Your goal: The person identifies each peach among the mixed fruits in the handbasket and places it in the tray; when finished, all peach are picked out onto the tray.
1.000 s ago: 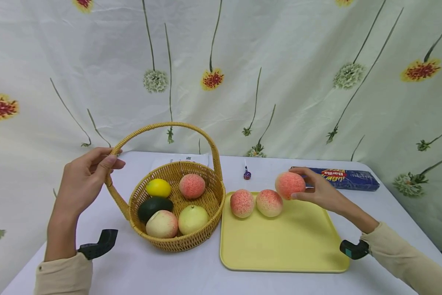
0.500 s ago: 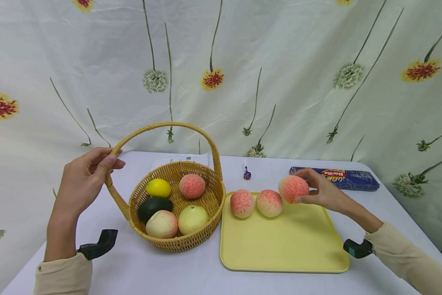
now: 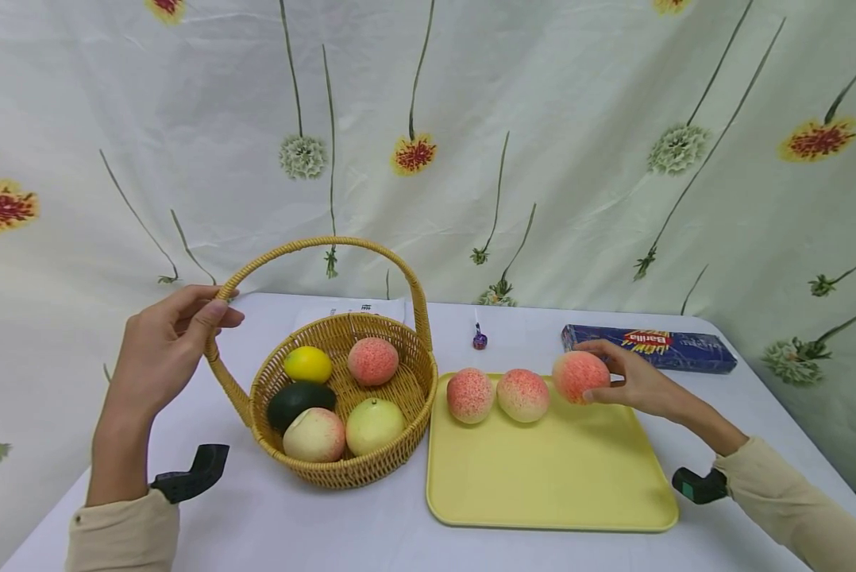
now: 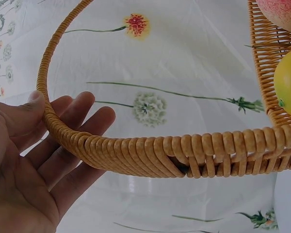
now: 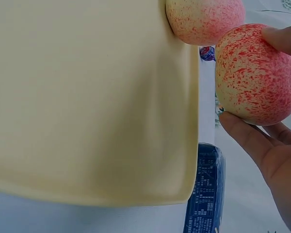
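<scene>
My left hand (image 3: 158,357) holds the left side of the wicker basket's handle (image 3: 328,241), thumb and fingers around it; the left wrist view shows the fingers (image 4: 77,150) passing behind the handle. Inside the basket (image 3: 415,397) are a lemon (image 3: 308,365), a dark green fruit (image 3: 301,405), a pale green fruit (image 3: 374,425) and two peaches, one at the back (image 3: 372,361), one at the front (image 3: 314,435). My right hand (image 3: 638,381) grips a peach (image 3: 580,376) over the yellow tray's (image 3: 549,469) back edge. Two peaches (image 3: 470,396) (image 3: 523,395) sit side by side at its back left.
Behind the tray lies a blue Barilla box (image 3: 685,350). A small wrapped lollipop (image 3: 480,340) is on the table behind the peaches. A white packet (image 3: 392,308) lies partly hidden behind the basket. A flowered cloth (image 3: 578,159) hangs at the back.
My right hand has moved right and slightly down with the peach, away from the two on the tray. My left hand and the basket have stayed in place.
</scene>
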Motion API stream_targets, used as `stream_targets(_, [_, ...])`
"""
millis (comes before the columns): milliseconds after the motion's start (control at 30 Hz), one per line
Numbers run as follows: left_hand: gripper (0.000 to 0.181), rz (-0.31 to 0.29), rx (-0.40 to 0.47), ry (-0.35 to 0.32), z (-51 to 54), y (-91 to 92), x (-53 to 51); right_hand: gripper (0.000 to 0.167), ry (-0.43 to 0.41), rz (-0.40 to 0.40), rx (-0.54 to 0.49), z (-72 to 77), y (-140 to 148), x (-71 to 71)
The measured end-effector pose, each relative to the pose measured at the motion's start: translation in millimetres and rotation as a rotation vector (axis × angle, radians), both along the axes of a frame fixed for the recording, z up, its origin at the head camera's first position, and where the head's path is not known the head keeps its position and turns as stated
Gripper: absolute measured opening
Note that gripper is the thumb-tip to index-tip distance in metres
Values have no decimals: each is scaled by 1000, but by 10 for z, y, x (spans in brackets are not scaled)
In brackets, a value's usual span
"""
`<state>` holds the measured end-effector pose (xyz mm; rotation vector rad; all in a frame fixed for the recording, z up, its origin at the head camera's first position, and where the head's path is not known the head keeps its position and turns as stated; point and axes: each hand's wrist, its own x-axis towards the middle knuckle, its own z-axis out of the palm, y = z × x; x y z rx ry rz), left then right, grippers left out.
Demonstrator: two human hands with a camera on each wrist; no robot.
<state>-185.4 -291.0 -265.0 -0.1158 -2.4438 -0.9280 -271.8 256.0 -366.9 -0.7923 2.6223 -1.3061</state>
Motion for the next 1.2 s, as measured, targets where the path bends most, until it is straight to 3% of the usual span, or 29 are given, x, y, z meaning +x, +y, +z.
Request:
stream_targets(400, [33, 4, -4, -1, -7, 2, 3, 62, -17, 52, 35, -43, 69, -49])
stream_targets(700, [33, -2, 3, -1, -4, 8, 7, 64, -33, 42, 92, -72, 84, -57])
stream_targets(1200, [33, -2, 0, 6, -4, 4, -6, 59, -66, 54, 91, -116, 99, -70])
